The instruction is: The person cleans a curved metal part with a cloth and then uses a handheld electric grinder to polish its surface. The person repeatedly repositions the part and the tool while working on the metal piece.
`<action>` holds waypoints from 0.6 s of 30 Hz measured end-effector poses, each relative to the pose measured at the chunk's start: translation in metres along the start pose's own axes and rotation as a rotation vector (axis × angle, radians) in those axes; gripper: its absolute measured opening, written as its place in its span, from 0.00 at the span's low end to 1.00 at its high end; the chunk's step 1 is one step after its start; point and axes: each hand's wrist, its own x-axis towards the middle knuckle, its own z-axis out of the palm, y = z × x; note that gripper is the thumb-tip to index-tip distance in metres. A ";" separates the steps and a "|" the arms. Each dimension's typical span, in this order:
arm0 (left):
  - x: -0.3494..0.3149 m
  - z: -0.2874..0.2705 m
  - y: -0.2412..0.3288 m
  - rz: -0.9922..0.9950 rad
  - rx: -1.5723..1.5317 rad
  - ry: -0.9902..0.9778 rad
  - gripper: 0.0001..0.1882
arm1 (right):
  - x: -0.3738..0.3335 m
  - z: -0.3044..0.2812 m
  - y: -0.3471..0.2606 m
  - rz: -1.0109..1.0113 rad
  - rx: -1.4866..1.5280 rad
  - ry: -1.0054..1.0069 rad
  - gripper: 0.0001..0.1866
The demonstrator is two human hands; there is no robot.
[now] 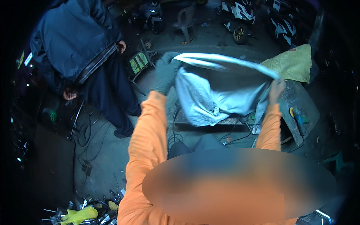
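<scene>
Holding a pale cloth (193, 95) up over the bench (180, 119) looks like the spreading-out step, so I'd say the next move calls for keeping its rim taut. Right hand (276, 91) is pinching the edge, kinda blurry; left hand (166, 73) is under something dark, so can't tell its grip.

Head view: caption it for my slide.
Pale cloth spread between grey-covered left hand and bare right hand, a person standing nearby.
</scene>
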 end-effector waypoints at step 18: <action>-0.129 -0.227 0.108 0.355 1.453 0.570 0.15 | 0.059 -0.041 -0.149 -0.283 0.256 -0.121 0.11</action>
